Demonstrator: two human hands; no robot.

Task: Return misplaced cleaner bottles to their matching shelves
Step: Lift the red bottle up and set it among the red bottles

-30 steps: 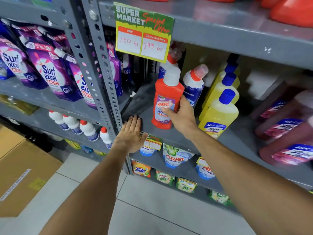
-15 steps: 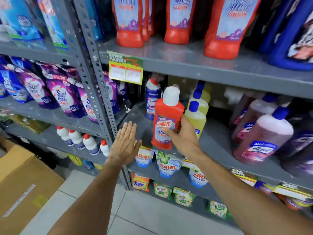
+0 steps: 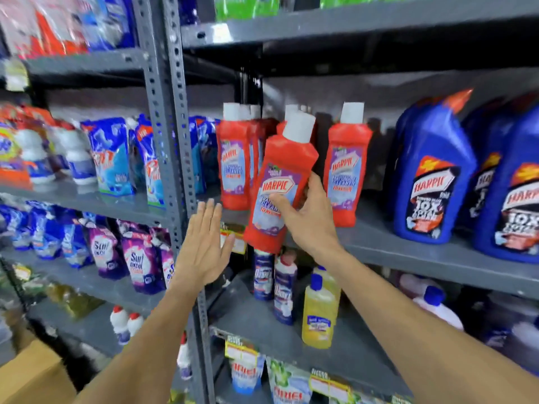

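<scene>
My right hand (image 3: pixel 306 220) grips a red Harpic bottle (image 3: pixel 284 176) with a white cap, tilted a little to the right in the air in front of the grey shelf (image 3: pixel 408 246). Behind it on that shelf stand matching red Harpic bottles (image 3: pixel 234 161), and another (image 3: pixel 348 170) to the right, with a gap between them. My left hand (image 3: pixel 204 246) is open, fingers together and pointing up, just left of the held bottle's base, in front of the grey upright post (image 3: pixel 172 141).
Large blue Harpic bottles (image 3: pixel 431 182) fill the right of the same shelf. The shelf below holds blue Domex bottles (image 3: pixel 284 290) and a yellow bottle (image 3: pixel 319 313). Detergent pouches (image 3: pixel 113 158) fill the left bay. A cardboard box (image 3: pixel 32 380) sits at the lower left.
My right hand has lifted the red Harpic bottle from the lower shelf up to the shelf of matching red bottles. My left hand left the lower shelf's edge and rose alongside.
</scene>
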